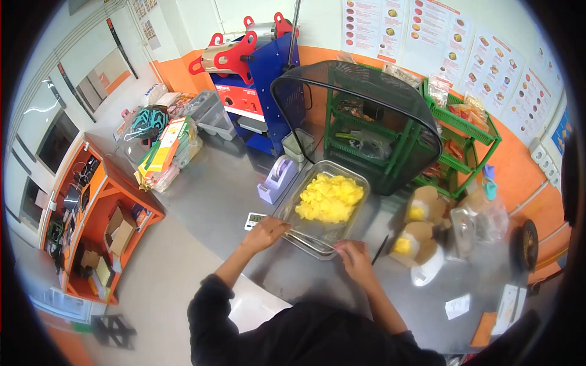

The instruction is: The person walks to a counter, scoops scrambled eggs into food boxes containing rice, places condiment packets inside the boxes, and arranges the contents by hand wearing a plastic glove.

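Note:
Yellow chopped pieces (329,198) lie heaped in a rectangular metal tray (361,183) on the steel table. My left hand (268,232) is at the tray's near left corner, its fingers closed at the rim. At the near right corner, my right hand (354,257) has its fingers closed at the edge. A thin bar or rim runs between the two hands; its exact nature is unclear. A black mesh cover (381,122) stands tilted up behind the tray. Beside my left hand is a small white digital timer (254,221).
A purple tape dispenser (278,179) stands left of the tray. To the right are paper cups (419,238) with yellow contents, a black knife or stick (379,249) and a white lid (427,271). Green shelves (455,158) and a blue-red machine (250,100) stand behind.

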`<state>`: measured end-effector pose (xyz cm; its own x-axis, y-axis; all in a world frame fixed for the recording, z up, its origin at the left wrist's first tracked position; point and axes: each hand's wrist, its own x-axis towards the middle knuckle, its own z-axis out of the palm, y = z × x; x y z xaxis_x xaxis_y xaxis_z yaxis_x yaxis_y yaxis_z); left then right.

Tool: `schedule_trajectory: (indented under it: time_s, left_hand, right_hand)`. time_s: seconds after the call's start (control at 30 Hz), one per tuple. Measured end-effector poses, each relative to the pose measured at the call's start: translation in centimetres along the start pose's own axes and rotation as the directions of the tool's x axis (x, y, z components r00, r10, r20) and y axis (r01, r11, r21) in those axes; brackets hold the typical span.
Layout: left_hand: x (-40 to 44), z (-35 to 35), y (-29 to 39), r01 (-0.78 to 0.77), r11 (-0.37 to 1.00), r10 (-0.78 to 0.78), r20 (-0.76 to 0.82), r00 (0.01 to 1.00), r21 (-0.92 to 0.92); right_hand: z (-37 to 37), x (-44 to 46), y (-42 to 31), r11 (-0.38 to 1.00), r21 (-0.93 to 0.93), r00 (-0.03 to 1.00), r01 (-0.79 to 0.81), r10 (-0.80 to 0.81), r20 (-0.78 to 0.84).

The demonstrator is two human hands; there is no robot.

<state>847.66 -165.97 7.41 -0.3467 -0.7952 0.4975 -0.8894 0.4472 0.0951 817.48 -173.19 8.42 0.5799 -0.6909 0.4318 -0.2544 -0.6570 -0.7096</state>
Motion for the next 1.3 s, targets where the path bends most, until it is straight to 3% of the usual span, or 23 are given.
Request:
schedule_trajectory:
  time_s: [0.2,0.37,0.5,0.53,0.67,0.73,0.9,1.2,1.3]
  left_hand:
    - [-2.6,1.5,2.3,-0.006,0.999,0.005,0.017,1.0,0.04]
    - [-2.1,1.9,1.5,0.036,0.99,-0.032,-0.032,0.999,0.135]
    - [-1.4,1.7,-0.3,0.046,0.988,-0.05,0.022,0.999,0.148]
    - [-1.1,1.3,-0.6,0.057,0.986,-0.068,0.066,0.995,0.154]
    - [1.1,1.7,-2.3,0.315,0.949,-0.315,-0.037,0.948,0.014]
    - [2.0,3.0,-2.9,0.356,0.93,-0.351,-0.059,0.934,0.092]
    - [4.9,4.3,-0.5,0.582,0.786,-0.609,0.098,0.787,0.206]
    - [4.5,5.7,-1.1,0.614,0.741,-0.668,0.202,0.716,0.273]
    - [4.2,6.2,-1.0,0.631,0.73,-0.675,0.133,0.726,0.262]
  right_hand:
    - [0.3,-2.9,1.7,0.992,0.116,0.996,-0.039,0.029,0.08]
    - [1.5,-3.6,1.7,0.982,0.183,0.996,-0.053,0.038,0.085]
    - [2.1,-3.8,1.2,0.975,0.222,0.996,-0.026,0.007,0.088]
    - [2.3,-4.0,1.2,0.976,0.216,0.998,-0.039,0.028,0.051]
    - [2.6,-4.0,1.4,0.981,0.192,0.999,-0.037,0.031,0.034]
    - [2.6,-4.2,1.4,0.98,0.196,0.999,-0.029,0.02,0.05]
    - [3.2,-4.2,2.6,0.975,0.224,0.998,-0.009,-0.005,0.059]
    - [3.0,-4.3,2.2,0.967,0.252,0.999,-0.03,0.018,0.048]
    - [3.0,-4.3,2.2,0.967,0.25,0.998,-0.041,0.029,0.048]
